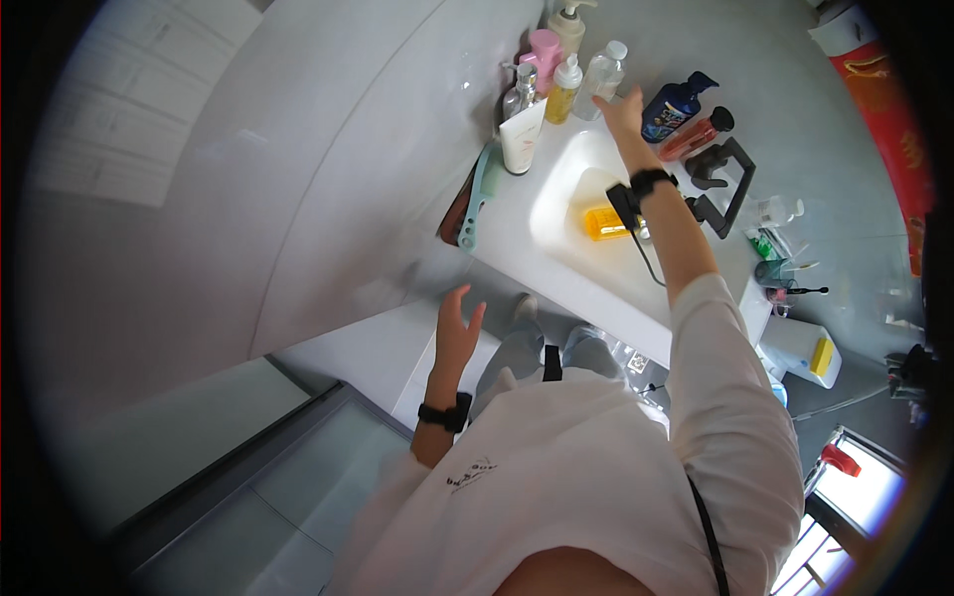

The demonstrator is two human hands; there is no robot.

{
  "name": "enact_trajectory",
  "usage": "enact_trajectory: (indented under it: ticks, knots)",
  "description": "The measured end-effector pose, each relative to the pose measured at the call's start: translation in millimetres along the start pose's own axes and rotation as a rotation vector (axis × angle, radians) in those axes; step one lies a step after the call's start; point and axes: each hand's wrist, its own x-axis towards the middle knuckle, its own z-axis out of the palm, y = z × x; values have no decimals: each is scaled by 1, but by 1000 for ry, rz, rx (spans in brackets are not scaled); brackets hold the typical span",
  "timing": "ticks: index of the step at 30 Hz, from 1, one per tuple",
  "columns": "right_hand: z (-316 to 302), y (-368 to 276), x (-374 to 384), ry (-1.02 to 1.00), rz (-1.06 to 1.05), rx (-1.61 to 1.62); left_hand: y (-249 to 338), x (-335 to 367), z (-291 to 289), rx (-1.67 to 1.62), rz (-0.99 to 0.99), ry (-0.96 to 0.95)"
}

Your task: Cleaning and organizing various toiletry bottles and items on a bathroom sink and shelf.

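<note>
My right hand (pixel 624 119) reaches over the far side of the white sink (pixel 545 214), thumb and fingers apart. Its thumb overlaps the lower part of a clear bottle with a white cap (pixel 603 81); whether they touch I cannot tell. Just right of that hand stands a dark blue pump bottle (pixel 672 107). Down in the basin lies an orange-yellow bottle (pixel 604 223), partly covered by the black device on my right wrist. Holding nothing, my left hand (pixel 456 336) hangs in front of the counter with its fingers spread.
At the back left cluster a yellow pump bottle (pixel 563 91), a pink bottle (pixel 543 52) and a white tube (pixel 523 137). A green comb (pixel 479 199) lies by the left wall. Right of the basin are a reddish bottle (pixel 696 136), a black faucet (pixel 733 189) and a toothbrush cup (pixel 771 272).
</note>
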Motion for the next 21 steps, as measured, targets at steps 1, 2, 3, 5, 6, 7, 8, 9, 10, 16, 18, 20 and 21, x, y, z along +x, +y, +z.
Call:
enact_trajectory:
  ticks: [1,2,3,5,6,7,8,9,10,16,18,20,21]
  knots:
    - [-4,8,-18,57,10,38,-3,6,3,5,-6,0]
    - [-11,6,-49,-38,46,302,-9,12,5,56,25,68]
    - [-25,4,-85,-135,83,566,-13,19,5,106,57,137]
    - [-57,10,-158,-326,116,644,-17,43,3,205,130,151]
    - [-78,20,-187,-393,83,410,-11,60,6,221,188,172]
    - [-102,20,-213,-549,254,494,-6,76,7,245,240,197]
    - [-125,15,-236,-709,427,579,-4,87,8,248,232,198]
    - [-146,18,-251,-758,458,574,2,101,12,392,235,203]
    - [-163,24,-264,-807,490,571,5,111,15,537,236,208]
    - [-224,40,-292,-687,634,605,-23,156,48,981,-47,152]
    - [-232,42,-289,-637,621,608,-22,161,53,967,-98,113]
    - [-234,52,-294,-564,583,630,-16,157,53,971,-184,21]
    - [-234,55,-294,-535,563,655,-12,157,51,971,-195,-16]
